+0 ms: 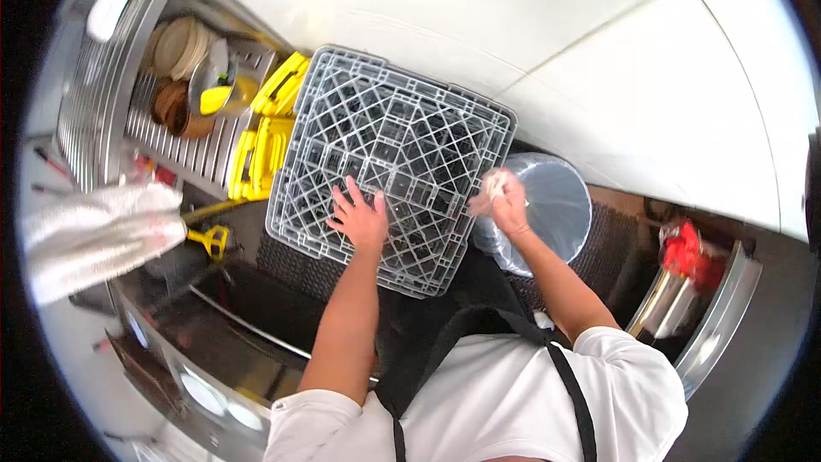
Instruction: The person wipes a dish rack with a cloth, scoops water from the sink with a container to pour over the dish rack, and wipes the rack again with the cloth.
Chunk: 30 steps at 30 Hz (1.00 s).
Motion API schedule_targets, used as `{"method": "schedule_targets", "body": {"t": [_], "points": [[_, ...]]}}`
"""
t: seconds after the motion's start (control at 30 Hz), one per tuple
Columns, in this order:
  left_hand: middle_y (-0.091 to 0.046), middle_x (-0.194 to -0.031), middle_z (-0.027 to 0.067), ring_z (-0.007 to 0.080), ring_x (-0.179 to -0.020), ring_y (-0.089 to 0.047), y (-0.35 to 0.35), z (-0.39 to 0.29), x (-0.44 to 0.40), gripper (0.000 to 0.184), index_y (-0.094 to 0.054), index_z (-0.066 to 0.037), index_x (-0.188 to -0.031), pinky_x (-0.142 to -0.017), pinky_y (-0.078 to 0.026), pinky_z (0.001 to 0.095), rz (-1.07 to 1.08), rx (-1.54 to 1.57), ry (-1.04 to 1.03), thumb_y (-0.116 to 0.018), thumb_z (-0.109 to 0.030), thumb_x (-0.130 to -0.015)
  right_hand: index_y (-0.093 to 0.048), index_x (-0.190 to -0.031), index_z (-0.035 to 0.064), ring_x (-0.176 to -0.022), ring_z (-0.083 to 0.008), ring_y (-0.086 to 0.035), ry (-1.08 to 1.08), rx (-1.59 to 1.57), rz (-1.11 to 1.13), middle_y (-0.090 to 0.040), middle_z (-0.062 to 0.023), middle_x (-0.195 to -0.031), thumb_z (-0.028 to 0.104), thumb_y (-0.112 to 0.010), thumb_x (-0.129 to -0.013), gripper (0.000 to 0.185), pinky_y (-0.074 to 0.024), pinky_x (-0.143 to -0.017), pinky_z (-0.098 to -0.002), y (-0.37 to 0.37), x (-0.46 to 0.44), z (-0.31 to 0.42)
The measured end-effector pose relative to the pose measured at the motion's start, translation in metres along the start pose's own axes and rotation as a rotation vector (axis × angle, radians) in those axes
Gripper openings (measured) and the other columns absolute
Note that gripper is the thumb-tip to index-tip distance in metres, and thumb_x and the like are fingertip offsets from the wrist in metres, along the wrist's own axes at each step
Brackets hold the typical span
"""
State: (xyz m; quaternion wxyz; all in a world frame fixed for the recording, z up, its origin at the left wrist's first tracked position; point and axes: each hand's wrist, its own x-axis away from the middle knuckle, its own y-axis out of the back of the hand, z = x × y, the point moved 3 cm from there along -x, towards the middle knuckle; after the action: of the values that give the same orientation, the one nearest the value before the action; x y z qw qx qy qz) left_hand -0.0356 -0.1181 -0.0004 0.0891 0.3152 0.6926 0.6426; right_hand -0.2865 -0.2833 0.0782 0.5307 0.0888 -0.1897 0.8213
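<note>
A grey plastic lattice crate (402,145) stands in front of me, seen from above. My left hand (359,216) lies on its near part with the fingers spread. To the right of the crate my right hand (506,203) is closed round a crumpled, translucent piece of plastic (491,186), blurred at its edges. That hand is over the left side of a round bin (552,214) with a clear liner.
At the upper left a metal rack (171,141) holds bowls, beside yellow plastic pieces (261,158). A white cloth (103,235) hangs at the left. A metal container with red material (684,252) is at the right. Dark matting (611,235) covers the floor.
</note>
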Motion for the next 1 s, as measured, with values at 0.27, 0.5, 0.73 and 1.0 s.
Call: {"method": "schedule_targets", "body": {"t": [0.27,0.5,0.73,1.0], "points": [[0.003,-0.169,0.0220,0.0511,-0.151,-0.013,0.008,0.003,-0.011,0.111,0.004,-0.023,-0.164,-0.113,-0.006,0.0754,0.299,0.020,0.049,-0.063,-0.068,-0.087,-0.066,-0.116,0.0034,-0.127,-0.0412,-0.049,0.848,1.407,0.204,-0.056,-0.0187,-0.133,0.012,-0.068,-0.078,0.039,-0.0336,-0.113,-0.0565,0.035,-0.123,-0.032],[0.017,-0.167,0.0250,0.0532,-0.152,-0.004,0.029,-0.004,-0.017,0.143,0.019,-0.023,-0.161,-0.115,-0.003,0.0750,0.537,-0.052,0.067,-0.083,-0.064,-0.070,-0.063,-0.125,0.0025,-0.132,-0.0401,-0.045,0.759,1.522,0.096,-0.056,-0.0192,-0.135,0.023,-0.065,-0.084,0.046,-0.0275,-0.116,-0.0574,0.022,-0.134,-0.055],[0.015,-0.167,0.0247,0.0531,-0.153,-0.003,0.029,-0.007,-0.018,0.146,0.016,-0.025,-0.162,-0.114,-0.006,0.0765,0.506,-0.038,0.096,-0.089,-0.057,-0.067,-0.063,-0.124,0.0011,-0.132,-0.0407,-0.047,0.741,1.532,0.111,-0.058,-0.0211,-0.133,0.024,-0.065,-0.083,0.046,-0.0272,-0.116,-0.0597,0.023,-0.137,-0.059],[0.011,-0.168,0.0227,0.0522,-0.152,-0.006,0.030,-0.010,-0.014,0.147,0.013,-0.025,-0.162,-0.114,-0.009,0.0776,0.441,-0.038,0.095,-0.090,-0.057,-0.064,-0.063,-0.124,0.0020,-0.133,-0.0384,-0.046,0.750,1.537,0.106,-0.057,-0.0196,-0.132,0.026,-0.063,-0.084,0.047,-0.0257,-0.118,-0.0563,0.024,-0.138,-0.061]]}}
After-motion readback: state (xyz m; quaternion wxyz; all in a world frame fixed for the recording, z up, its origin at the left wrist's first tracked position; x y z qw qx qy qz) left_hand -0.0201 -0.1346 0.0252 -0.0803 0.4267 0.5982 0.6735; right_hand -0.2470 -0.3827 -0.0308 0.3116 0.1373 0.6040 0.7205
